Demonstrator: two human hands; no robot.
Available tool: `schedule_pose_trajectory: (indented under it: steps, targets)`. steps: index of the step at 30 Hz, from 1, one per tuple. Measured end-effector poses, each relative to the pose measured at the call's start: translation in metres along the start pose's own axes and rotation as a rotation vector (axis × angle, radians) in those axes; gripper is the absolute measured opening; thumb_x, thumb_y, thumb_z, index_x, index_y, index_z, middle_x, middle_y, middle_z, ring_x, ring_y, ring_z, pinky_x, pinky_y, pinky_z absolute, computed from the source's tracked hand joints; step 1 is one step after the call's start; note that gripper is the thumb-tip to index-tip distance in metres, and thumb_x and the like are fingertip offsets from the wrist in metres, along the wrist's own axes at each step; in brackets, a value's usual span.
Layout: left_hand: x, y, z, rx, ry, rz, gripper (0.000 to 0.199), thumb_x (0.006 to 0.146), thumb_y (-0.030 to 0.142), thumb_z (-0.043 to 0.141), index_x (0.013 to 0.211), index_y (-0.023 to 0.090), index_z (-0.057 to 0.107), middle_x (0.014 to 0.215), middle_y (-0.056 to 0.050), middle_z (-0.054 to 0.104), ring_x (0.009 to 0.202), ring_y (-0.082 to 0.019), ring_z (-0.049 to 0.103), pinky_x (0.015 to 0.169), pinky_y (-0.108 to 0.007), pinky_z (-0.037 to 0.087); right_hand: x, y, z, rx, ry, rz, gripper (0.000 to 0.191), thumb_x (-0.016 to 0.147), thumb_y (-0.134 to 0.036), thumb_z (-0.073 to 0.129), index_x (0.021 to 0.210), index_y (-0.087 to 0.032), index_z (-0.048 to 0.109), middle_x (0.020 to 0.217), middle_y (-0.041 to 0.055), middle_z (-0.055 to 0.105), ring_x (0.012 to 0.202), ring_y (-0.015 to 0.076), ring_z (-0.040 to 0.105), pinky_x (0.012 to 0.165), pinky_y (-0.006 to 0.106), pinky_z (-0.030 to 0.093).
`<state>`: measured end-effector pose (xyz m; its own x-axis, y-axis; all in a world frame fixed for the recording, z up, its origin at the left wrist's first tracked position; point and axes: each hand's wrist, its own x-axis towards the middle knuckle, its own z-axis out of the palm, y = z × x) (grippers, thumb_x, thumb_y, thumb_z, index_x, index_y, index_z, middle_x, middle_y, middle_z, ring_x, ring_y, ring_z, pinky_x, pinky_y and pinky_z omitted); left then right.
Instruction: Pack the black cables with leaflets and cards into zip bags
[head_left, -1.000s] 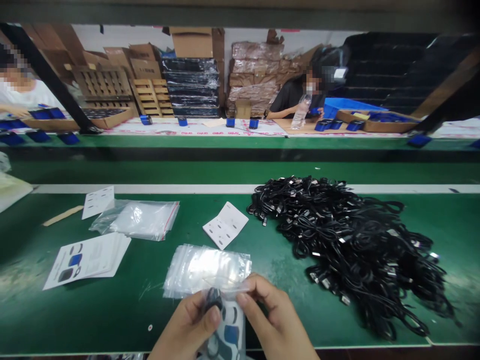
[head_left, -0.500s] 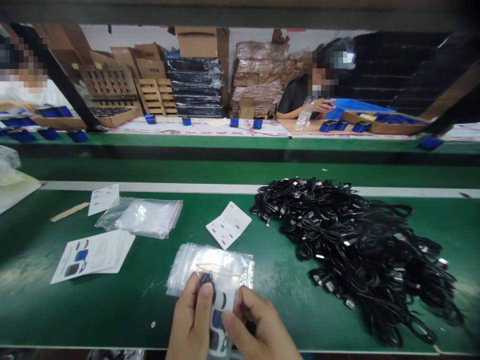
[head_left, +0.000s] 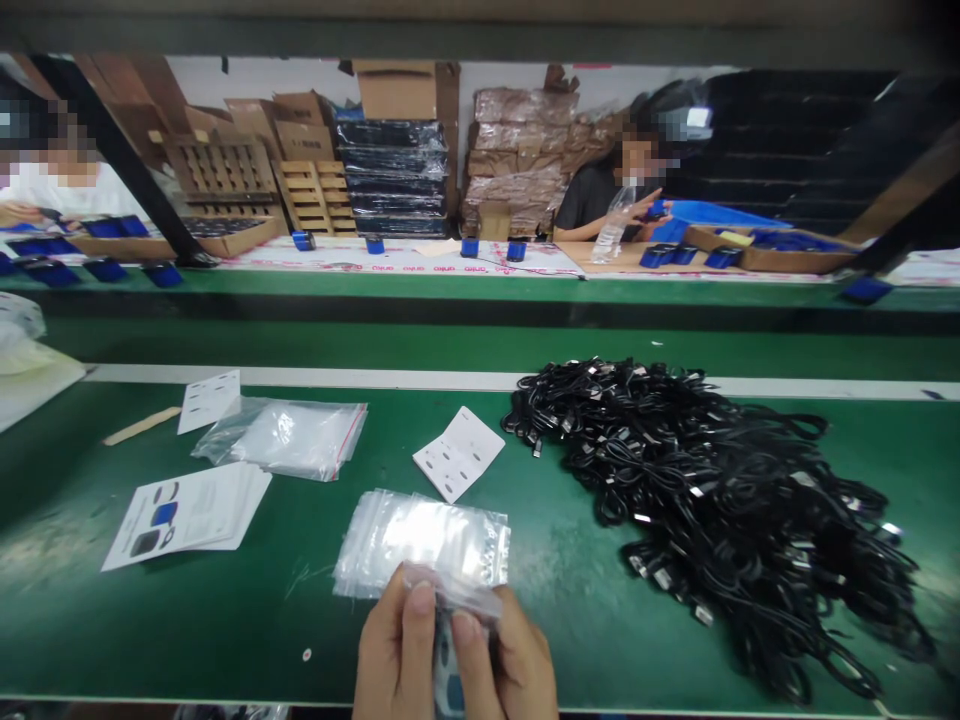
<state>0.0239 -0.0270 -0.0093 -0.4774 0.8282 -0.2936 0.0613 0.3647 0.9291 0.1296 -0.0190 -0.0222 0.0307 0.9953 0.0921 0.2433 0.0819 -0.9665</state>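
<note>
At the front edge of the bench, my left hand (head_left: 394, 645) and my right hand (head_left: 517, 655) grip one clear zip bag (head_left: 459, 592) between them. Both thumbs press on the bag near its upper edge, with the fingers curled behind. A printed leaflet (head_left: 448, 685) with dark and blue pictures shows through the plastic, partly covered by my thumbs. Just beyond my fingertips lies a stack of clear zip bags (head_left: 420, 525). On the right spreads a large heap of black USB cables (head_left: 675, 470).
Left of the bags lie a stack of printed leaflets (head_left: 187, 510), a bigger clear bag (head_left: 289, 435) and a flat wooden stick (head_left: 142, 426). A folded white leaflet (head_left: 459, 455) rests beyond the bag stack. Two people sit across the bench, behind a raised ledge (head_left: 420, 290).
My hands have come closer together, the right one moving left. The bag's upper edge is now pinched across both hands, and the dark cable seen by my left thumb is hidden.
</note>
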Motion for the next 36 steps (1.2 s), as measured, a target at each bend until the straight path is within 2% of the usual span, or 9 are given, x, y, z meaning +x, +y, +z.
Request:
schedule_pose_trajectory:
  steps: [3,5,7,13,18,23,26,31,36]
  targets:
    - [0.004,0.016,0.001,-0.087,-0.138,0.118,0.042,0.076,0.065,0.055,0.066,0.024,0.06,0.062,0.002,0.057,0.063,-0.015,0.053,0.06,-0.023,0.047,0.011,-0.01,-0.007,0.114,-0.032,-0.025,0.027,0.09,-0.042,0.048,0.076,-0.021,0.058,0.063,0.001,0.056,0.056,0.0156,0.051,0.053,0.025,0.041]
    - [0.009,0.025,-0.001,-0.139,-0.254,0.192,0.038,0.078,0.055,0.06,0.061,0.021,0.059,0.06,0.004,0.05,0.058,-0.012,0.046,0.057,-0.021,0.042,0.02,-0.016,-0.012,0.173,-0.063,-0.056,0.025,0.089,-0.039,0.049,0.075,-0.021,0.058,0.065,0.0002,0.054,0.058,0.0146,0.05,0.054,0.024,0.04]
    - [0.014,0.03,-0.004,-0.123,-0.322,0.218,0.033,0.077,0.047,0.064,0.059,0.019,0.062,0.059,0.003,0.049,0.057,-0.011,0.044,0.055,-0.02,0.038,0.025,-0.018,-0.016,0.199,-0.092,-0.064,0.021,0.087,-0.036,0.054,0.075,-0.02,0.06,0.066,-0.0007,0.054,0.058,0.0138,0.049,0.055,0.024,0.039]
    - [0.017,0.027,-0.011,0.023,-0.293,0.253,0.029,0.075,0.044,0.066,0.059,0.02,0.068,0.057,0.003,0.05,0.053,-0.011,0.045,0.051,-0.019,0.034,0.028,-0.017,-0.026,0.163,-0.175,-0.04,0.02,0.085,-0.03,0.055,0.071,-0.018,0.062,0.065,0.0001,0.056,0.061,0.0146,0.052,0.058,0.024,0.041]
    - [0.019,0.027,-0.02,0.069,-0.388,0.225,0.025,0.076,0.043,0.065,0.065,0.021,0.068,0.062,0.003,0.053,0.057,-0.012,0.048,0.052,-0.02,0.035,0.033,-0.02,-0.04,0.071,-0.178,0.046,0.019,0.083,-0.031,0.058,0.069,-0.018,0.059,0.062,-0.0012,0.056,0.059,0.0144,0.051,0.057,0.023,0.04]
    - [0.021,0.029,-0.024,0.152,-0.41,0.245,0.027,0.077,0.041,0.064,0.061,0.02,0.066,0.06,0.004,0.048,0.054,-0.011,0.046,0.051,-0.019,0.034,0.035,-0.02,-0.051,-0.012,-0.314,0.075,0.027,0.087,-0.037,0.052,0.068,-0.018,0.058,0.062,-0.0014,0.053,0.06,0.0145,0.049,0.057,0.024,0.039]
    - [0.021,0.028,-0.025,0.206,-0.422,0.286,0.028,0.078,0.04,0.063,0.059,0.019,0.062,0.06,0.003,0.048,0.055,-0.012,0.047,0.052,-0.02,0.035,0.034,-0.02,-0.052,-0.024,-0.331,0.055,0.026,0.086,-0.035,0.051,0.068,-0.018,0.056,0.063,-0.0006,0.054,0.062,0.0153,0.05,0.059,0.025,0.04]
    - [0.018,0.033,-0.022,0.169,-0.418,0.3,0.027,0.078,0.04,0.063,0.06,0.02,0.062,0.06,0.004,0.048,0.055,-0.011,0.047,0.053,-0.02,0.034,0.032,-0.022,-0.049,-0.005,-0.245,0.023,0.027,0.085,-0.035,0.052,0.064,-0.019,0.056,0.06,-0.0014,0.053,0.058,0.0145,0.05,0.057,0.024,0.04]
    - [0.018,0.034,-0.021,0.21,-0.511,0.31,0.026,0.079,0.039,0.061,0.061,0.021,0.065,0.061,0.003,0.049,0.056,-0.012,0.048,0.054,-0.021,0.035,0.034,-0.025,-0.049,-0.047,-0.352,-0.017,0.018,0.082,-0.026,0.054,0.068,-0.018,0.061,0.063,-0.0007,0.059,0.059,0.0138,0.054,0.057,0.022,0.041]
